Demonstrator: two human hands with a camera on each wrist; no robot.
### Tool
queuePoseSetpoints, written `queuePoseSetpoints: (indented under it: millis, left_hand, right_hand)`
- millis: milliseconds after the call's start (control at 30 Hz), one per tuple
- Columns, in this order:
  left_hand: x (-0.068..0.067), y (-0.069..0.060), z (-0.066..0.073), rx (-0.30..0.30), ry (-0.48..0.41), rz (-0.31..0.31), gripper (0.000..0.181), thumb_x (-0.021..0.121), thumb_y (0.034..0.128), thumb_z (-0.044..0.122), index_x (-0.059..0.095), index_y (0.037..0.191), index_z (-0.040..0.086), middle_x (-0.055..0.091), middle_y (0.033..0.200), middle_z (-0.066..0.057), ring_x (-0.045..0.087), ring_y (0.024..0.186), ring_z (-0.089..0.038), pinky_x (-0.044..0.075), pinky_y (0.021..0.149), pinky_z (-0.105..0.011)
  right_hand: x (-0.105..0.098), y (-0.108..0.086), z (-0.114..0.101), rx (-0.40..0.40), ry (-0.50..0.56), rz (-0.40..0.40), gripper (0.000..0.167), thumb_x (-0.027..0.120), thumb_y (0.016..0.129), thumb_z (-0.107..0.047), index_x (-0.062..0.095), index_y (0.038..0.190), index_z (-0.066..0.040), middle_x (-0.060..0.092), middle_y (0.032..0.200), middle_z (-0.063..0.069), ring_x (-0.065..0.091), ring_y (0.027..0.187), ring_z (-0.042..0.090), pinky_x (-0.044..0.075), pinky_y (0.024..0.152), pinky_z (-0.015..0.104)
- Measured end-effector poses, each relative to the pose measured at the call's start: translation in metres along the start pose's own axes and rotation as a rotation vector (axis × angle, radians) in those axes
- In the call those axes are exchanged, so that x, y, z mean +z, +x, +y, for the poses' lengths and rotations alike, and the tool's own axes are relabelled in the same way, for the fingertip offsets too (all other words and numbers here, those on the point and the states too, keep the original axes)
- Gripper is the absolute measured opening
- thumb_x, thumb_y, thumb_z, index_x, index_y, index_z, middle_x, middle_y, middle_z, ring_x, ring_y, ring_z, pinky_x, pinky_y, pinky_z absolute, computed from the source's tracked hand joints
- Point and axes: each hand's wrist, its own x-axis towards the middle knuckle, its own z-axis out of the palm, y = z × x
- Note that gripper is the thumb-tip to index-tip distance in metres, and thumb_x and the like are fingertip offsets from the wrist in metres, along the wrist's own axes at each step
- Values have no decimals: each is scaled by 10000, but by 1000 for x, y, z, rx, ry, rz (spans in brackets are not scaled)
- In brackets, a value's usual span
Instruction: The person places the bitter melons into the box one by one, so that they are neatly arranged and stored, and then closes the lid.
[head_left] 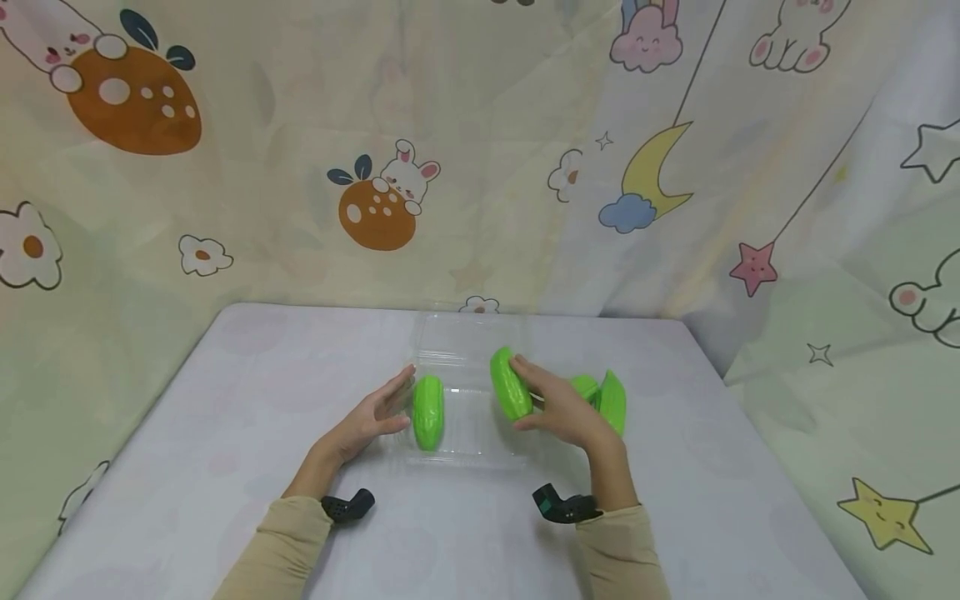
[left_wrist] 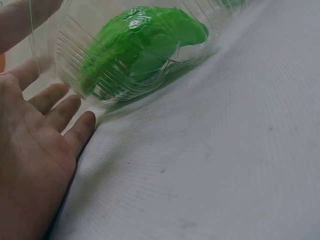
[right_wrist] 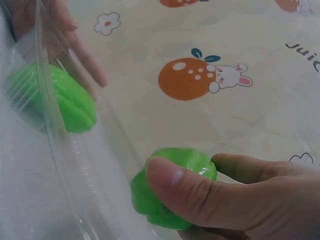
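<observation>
A clear plastic clamshell box (head_left: 472, 458) lies on the table, its lid (head_left: 472, 340) folded back to the far side. Along its left wall sits a glossy green cucumber-shaped toy (head_left: 428, 413). My left hand (head_left: 372, 417) is beside that wall, fingers spread and loosely bent; whether it touches the plastic I cannot tell. Over the box's right side, my right hand (head_left: 566, 408) pinches another green cucumber-shaped toy (head_left: 510, 385) between thumb and fingers. In the right wrist view the thumb lies across the lobed end of this held toy (right_wrist: 172, 207).
Right of the box, partly behind my right hand, more green toy pieces (head_left: 612, 400) lie on the white-covered table (head_left: 720, 517). A printed cloth (head_left: 487, 167) with cartoon pictures hangs behind the table. Each wrist wears a small black camera (head_left: 564, 505).
</observation>
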Motion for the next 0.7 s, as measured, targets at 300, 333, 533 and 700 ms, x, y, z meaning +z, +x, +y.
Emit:
queuePoseSetpoints:
  millis: [300, 333, 533, 700]
  left_hand:
    - [-4, -1, -5, 32, -31, -20, 747, 515, 921, 45, 124, 1538, 202, 31, 1618, 16, -14, 1492, -245, 18, 1190, -426]
    - [-4, -1, -6, 35, -32, -23, 738, 496, 925, 35, 121, 1539, 199, 29, 1618, 15, -17, 1492, -243, 12, 1186, -419]
    - [-6, -1, -7, 58, -34, -44, 766, 506, 894, 58, 106, 1540, 161, 12, 1619, -22, -45, 1487, -275, -32, 1175, -497]
    - [-6, 0, -8, 53, -38, -42, 789, 528, 882, 63, 109, 1540, 182, 17, 1619, -9, -43, 1489, -260, -36, 1174, -508]
  right_hand:
    - [11, 6, -6, -22, -39, -24, 979, 809, 714, -75, 249, 1512, -161, 165, 1591, 26, 252, 1441, 252, 441, 1041, 400]
    - [12, 7, -7, -22, -36, -28, 977, 809, 713, -73, 253, 1511, -159, 169, 1591, 24, 253, 1441, 250, 442, 1040, 403]
    - [20, 11, -9, -19, -39, -47, 971, 816, 706, -71, 271, 1506, -159, 180, 1589, 23, 260, 1440, 240, 451, 1035, 389]
    - [27, 14, -10, -38, -76, -69, 974, 821, 700, -88, 276, 1504, -161, 200, 1585, 45, 270, 1437, 243, 455, 1030, 373]
